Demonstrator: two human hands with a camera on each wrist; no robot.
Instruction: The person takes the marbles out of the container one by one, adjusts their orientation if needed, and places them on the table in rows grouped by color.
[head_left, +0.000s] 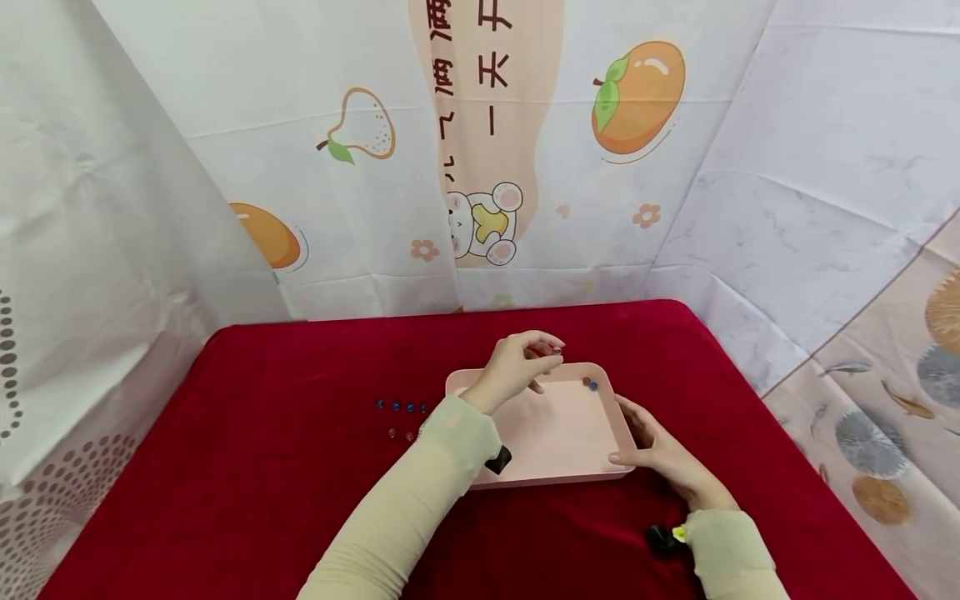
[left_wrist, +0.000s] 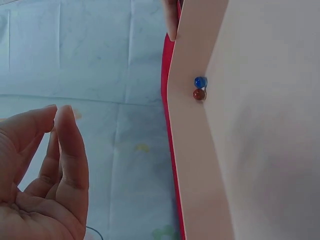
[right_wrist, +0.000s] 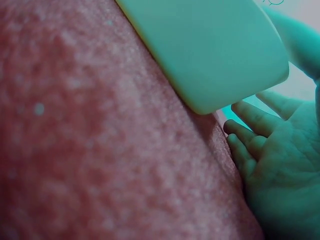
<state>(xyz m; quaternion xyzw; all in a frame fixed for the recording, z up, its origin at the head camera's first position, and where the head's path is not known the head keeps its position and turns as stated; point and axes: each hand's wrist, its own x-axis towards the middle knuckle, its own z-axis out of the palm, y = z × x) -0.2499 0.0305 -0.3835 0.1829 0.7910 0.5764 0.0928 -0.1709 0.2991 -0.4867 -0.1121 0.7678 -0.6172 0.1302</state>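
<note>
My left hand (head_left: 517,365) is raised over the far side of a pale pink tray (head_left: 558,442). Between thumb and fingertips it pinches a small reddish marble (head_left: 557,351), mostly hidden by the fingers in the left wrist view. Inside the tray, a blue marble (left_wrist: 200,82) and a reddish-brown marble (left_wrist: 199,94) lie side by side against the wall, near the far right corner. My right hand (head_left: 660,450) holds the tray's right side, thumb at the near part of the rim and fingers farther back along it.
Left of the tray, a row of several blue marbles (head_left: 396,406) lies on the red cloth (head_left: 247,467). Nearer me are reddish marbles (head_left: 392,433), beside my left sleeve (head_left: 420,492). A printed white curtain (head_left: 330,217) hangs behind the table.
</note>
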